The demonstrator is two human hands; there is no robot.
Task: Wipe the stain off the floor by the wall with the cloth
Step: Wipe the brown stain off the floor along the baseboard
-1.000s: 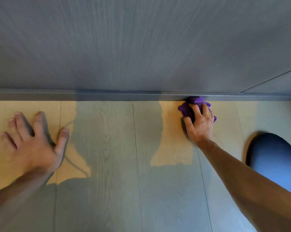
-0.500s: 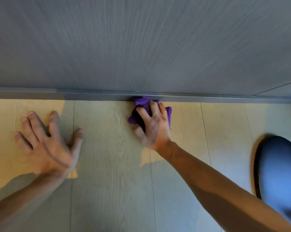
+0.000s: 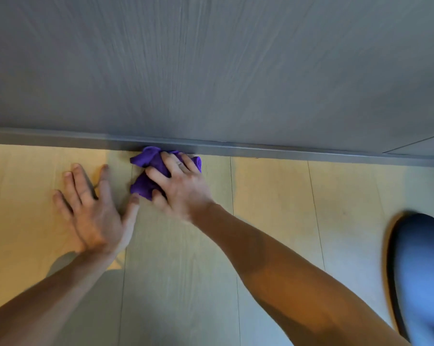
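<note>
Right hand (image 3: 183, 186) clamped on crumpled purple cloth (image 3: 148, 171) against grey skirting (image 3: 286, 151); left hand (image 3: 93, 211) flat, splayed, holding nothing, on pale wood-grain floor (image 3: 273, 196), slightly blurred.

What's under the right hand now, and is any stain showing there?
The bunched purple cloth, pressed to the floor against the baseboard by the right hand. Floor beneath is covered; no stain visible.
</note>
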